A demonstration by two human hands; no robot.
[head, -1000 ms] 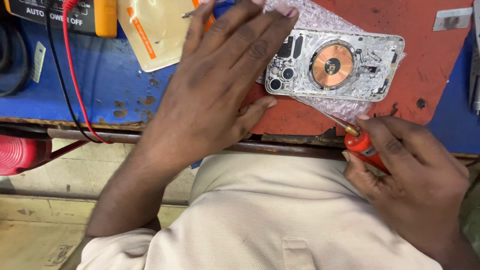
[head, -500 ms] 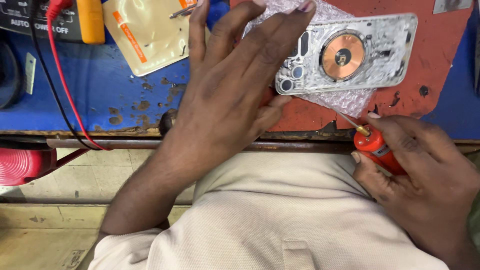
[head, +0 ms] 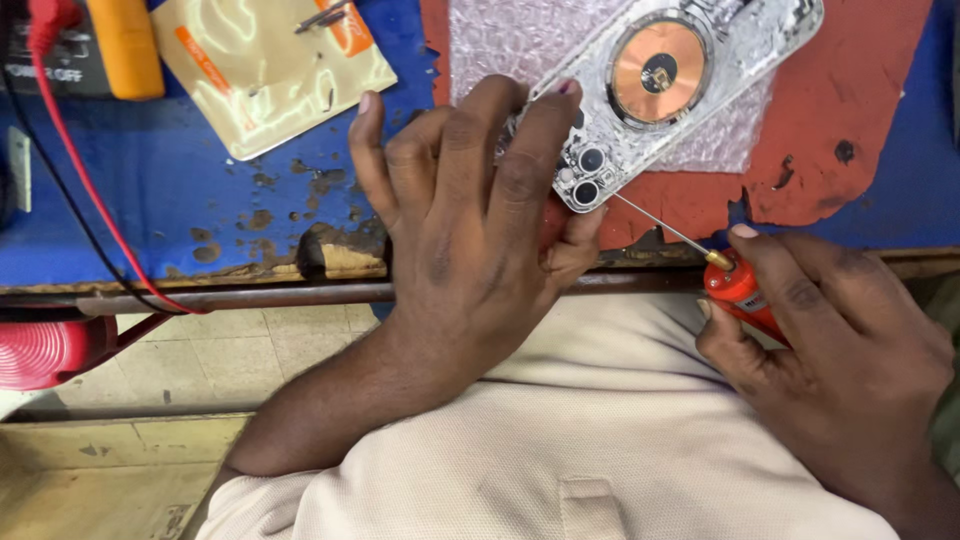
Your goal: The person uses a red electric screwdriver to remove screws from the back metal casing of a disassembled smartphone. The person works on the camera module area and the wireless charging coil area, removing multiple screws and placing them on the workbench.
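A phone back housing [head: 690, 80] with a round copper coil [head: 659, 70] lies on a sheet of bubble wrap [head: 520, 40] on a red and blue bench mat. My left hand [head: 470, 220] rests flat on the bench edge, with its fingertips pressing on the housing's camera corner. My right hand [head: 830, 350] grips a red-handled screwdriver [head: 735, 285]. Its thin shaft points up and left, and the tip sits at the housing's lower corner, next to the two camera holes [head: 588, 175].
A cream pad [head: 270, 70] with tweezers on it lies at the back left. A yellow multimeter [head: 90, 45] stands in the far left corner, its red lead [head: 90, 200] trailing over the bench edge. A red ribbed object [head: 45, 350] sits below the bench.
The view has shifted closer. My left hand slid back towards the bench edge, so only its fingertips hold the housing. The screwdriver tip has come up to the housing's lower corner.
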